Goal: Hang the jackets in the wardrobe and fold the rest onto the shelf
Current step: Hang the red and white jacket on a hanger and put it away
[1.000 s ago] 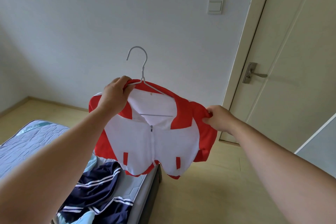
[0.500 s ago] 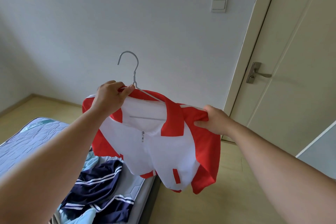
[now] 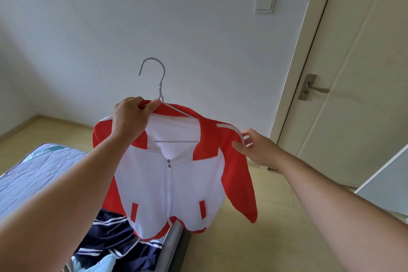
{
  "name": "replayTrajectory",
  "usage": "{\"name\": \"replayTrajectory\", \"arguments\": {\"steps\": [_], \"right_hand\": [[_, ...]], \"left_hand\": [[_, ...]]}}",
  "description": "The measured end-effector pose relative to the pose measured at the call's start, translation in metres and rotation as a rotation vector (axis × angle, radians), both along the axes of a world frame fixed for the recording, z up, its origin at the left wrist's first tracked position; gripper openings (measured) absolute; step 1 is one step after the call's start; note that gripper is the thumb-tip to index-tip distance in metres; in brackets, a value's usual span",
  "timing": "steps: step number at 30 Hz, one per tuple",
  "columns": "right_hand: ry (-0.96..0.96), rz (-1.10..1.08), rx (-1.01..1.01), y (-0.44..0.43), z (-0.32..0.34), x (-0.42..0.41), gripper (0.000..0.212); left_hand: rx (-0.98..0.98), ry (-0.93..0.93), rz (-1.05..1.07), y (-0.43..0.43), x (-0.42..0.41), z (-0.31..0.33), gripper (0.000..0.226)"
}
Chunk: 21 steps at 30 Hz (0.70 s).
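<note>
A red and white zip jacket (image 3: 174,185) hangs on a grey wire hanger (image 3: 160,83), held up in mid-air in front of me. My left hand (image 3: 130,117) grips the jacket's collar and the hanger's shoulder just below the hook. My right hand (image 3: 257,149) touches the jacket's right shoulder by its white stripe, its fingers loosely spread and its thumb under the fabric. The right sleeve hangs straight down. The wardrobe and its shelf are not in view.
A mattress (image 3: 37,174) lies at lower left with a navy striped garment (image 3: 114,240) and a light blue one (image 3: 99,267) on it. A closed door (image 3: 357,86) with a lever handle (image 3: 311,89) stands at right. A white panel edge (image 3: 388,181) is at far right.
The jacket has dropped open to hang full length, its right sleeve falling free. My right hand has loosened from a grip on the shoulder to a light touch. The left hand keeps its hold.
</note>
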State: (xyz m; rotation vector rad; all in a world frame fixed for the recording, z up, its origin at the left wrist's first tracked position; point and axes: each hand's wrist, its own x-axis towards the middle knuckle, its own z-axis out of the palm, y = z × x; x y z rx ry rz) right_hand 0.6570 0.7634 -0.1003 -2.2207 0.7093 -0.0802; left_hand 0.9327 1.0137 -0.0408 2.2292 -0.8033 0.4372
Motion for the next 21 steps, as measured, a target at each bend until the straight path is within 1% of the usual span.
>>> {"name": "replayTrajectory", "arguments": {"steps": [1, 3, 4, 7, 8, 11, 13, 15, 17, 19, 21], "right_hand": [[-0.049, -0.009, 0.021, 0.000, 0.001, 0.001, 0.055], [-0.128, -0.008, -0.034, 0.001, 0.002, 0.003, 0.053], [-0.161, -0.008, -0.068, 0.002, 0.003, 0.005, 0.048], [-0.240, -0.031, -0.171, 0.003, 0.004, 0.008, 0.026], [-0.248, -0.050, -0.216, 0.002, 0.003, 0.009, 0.022], [-0.274, -0.133, -0.375, 0.001, 0.001, 0.011, 0.021], [-0.297, -0.152, -0.447, 0.003, 0.001, 0.012, 0.018], [-0.296, -0.127, -0.512, 0.006, 0.001, 0.011, 0.016], [-0.284, -0.134, -0.529, 0.009, -0.001, 0.010, 0.016], [-0.235, -0.156, -0.496, 0.009, -0.002, 0.008, 0.018], [-0.142, -0.130, -0.425, 0.006, -0.003, 0.006, 0.025]], "left_hand": [[-0.003, 0.000, -0.004, 0.001, 0.000, -0.001, 0.061], [-0.006, -0.003, -0.012, 0.000, 0.000, -0.003, 0.062], [-0.004, -0.003, -0.015, -0.001, -0.001, -0.003, 0.063], [0.010, -0.011, -0.006, -0.003, -0.003, -0.004, 0.065], [0.008, -0.011, 0.002, -0.003, -0.003, -0.005, 0.066], [0.008, -0.014, 0.029, -0.003, -0.003, -0.006, 0.066], [0.007, -0.017, 0.039, -0.005, -0.004, -0.006, 0.065], [0.001, 0.000, 0.052, -0.006, -0.004, -0.007, 0.066], [-0.012, 0.026, 0.062, -0.008, -0.004, -0.007, 0.067], [-0.022, 0.041, 0.063, -0.011, -0.006, -0.008, 0.067], [-0.024, 0.043, 0.064, -0.014, -0.008, -0.010, 0.067]]}}
